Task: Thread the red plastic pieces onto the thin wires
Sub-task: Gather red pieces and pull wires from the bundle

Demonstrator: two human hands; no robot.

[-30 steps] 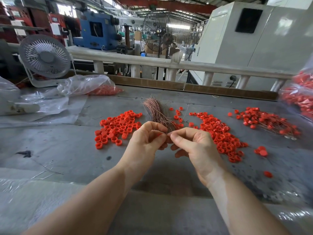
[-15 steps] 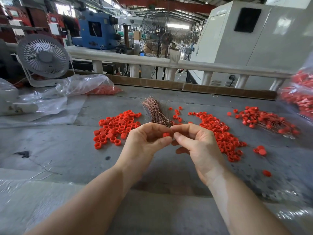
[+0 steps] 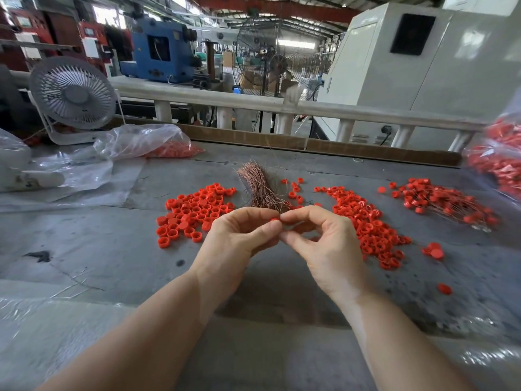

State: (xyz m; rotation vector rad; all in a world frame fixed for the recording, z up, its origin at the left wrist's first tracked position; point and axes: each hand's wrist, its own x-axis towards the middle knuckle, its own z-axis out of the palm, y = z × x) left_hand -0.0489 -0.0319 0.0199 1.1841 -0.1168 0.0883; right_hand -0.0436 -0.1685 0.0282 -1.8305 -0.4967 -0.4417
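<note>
At centre frame, the left hand (image 3: 239,235) pinches a red plastic piece (image 3: 274,220) between thumb and forefinger. The right hand (image 3: 324,244) meets it fingertip to fingertip, its pinch narrow; whether it holds a wire is unclear. The wire bundle (image 3: 260,187) lies just above the hands, between two red heaps (image 3: 194,213). No readable writing anywhere.

Bright daylight from the far hall — wide-angle bending and blur at the edges.

Red piece (image 3: 274,220) mostly hidden between fingertips; any wire there too thin to discern. Right-edge bag (image 3: 499,162) cropped, blurred.
</note>
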